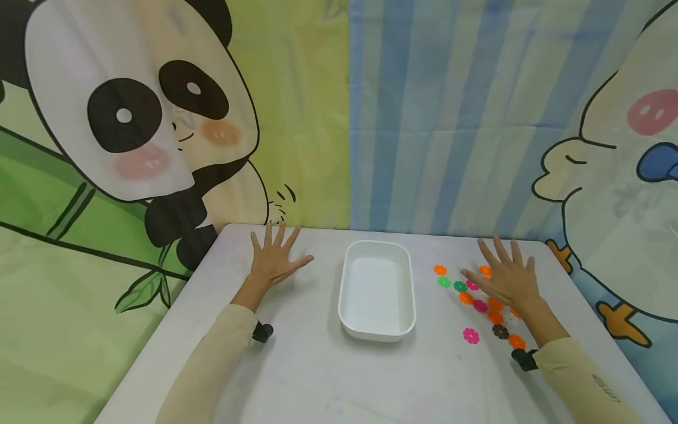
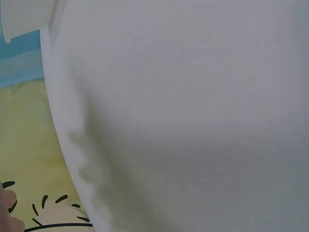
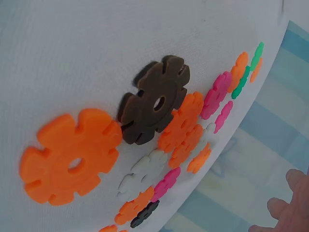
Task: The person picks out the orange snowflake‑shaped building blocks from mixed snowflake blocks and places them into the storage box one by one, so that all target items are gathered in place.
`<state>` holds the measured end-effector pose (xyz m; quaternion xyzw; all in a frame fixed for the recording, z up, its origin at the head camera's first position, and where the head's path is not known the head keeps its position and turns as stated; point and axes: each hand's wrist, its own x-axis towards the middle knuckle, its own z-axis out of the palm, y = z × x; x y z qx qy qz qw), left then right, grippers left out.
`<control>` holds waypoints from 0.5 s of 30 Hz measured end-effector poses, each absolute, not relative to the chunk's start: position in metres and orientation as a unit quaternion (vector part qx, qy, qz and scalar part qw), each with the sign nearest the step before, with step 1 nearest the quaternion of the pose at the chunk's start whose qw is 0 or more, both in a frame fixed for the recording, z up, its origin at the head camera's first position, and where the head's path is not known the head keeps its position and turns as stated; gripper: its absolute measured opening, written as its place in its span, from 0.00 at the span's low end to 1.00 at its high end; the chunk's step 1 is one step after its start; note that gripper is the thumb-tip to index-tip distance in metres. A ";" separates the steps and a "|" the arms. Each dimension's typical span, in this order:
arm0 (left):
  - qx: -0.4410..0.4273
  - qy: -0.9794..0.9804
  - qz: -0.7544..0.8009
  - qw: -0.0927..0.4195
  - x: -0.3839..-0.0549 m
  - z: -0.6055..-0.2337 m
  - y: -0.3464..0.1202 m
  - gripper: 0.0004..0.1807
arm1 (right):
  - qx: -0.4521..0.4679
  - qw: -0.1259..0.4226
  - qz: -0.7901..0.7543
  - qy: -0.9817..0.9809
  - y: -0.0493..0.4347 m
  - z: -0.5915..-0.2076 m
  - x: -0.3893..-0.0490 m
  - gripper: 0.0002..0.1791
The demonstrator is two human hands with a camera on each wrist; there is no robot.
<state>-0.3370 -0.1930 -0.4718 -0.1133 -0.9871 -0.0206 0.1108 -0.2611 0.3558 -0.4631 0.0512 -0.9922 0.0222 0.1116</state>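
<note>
Cartoon backdrop (image 1: pixel 296 118) behind table (image 1: pixel 365 383), tray (image 1: pixel 376 288) and discs (image 1: pixel 495 318)

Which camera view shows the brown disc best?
Right wrist: the brown disc is large, its notches and hole clear. The head view shows it whole but small; the left wrist view, not at all.

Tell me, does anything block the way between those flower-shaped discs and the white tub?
Nothing visible does: only white table lies between the flower-shaped discs and the white tub. The right hand is outside that gap.
</note>
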 end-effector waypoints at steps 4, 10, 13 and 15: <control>-0.115 -0.987 -0.025 0.108 -0.337 -0.473 -0.196 0.55 | 0.049 0.115 0.024 -0.992 0.356 -0.464 -0.261 0.53; -0.111 -0.989 -0.026 0.099 -0.335 -0.472 -0.197 0.55 | 0.053 0.119 0.023 -0.991 0.357 -0.466 -0.260 0.53; -0.119 -0.987 -0.030 0.105 -0.335 -0.472 -0.197 0.55 | 0.053 0.117 0.024 -0.991 0.357 -0.467 -0.260 0.53; -0.142 -0.980 -0.037 0.137 -0.336 -0.473 -0.199 0.53 | 0.062 0.115 0.039 -0.991 0.357 -0.464 -0.260 0.52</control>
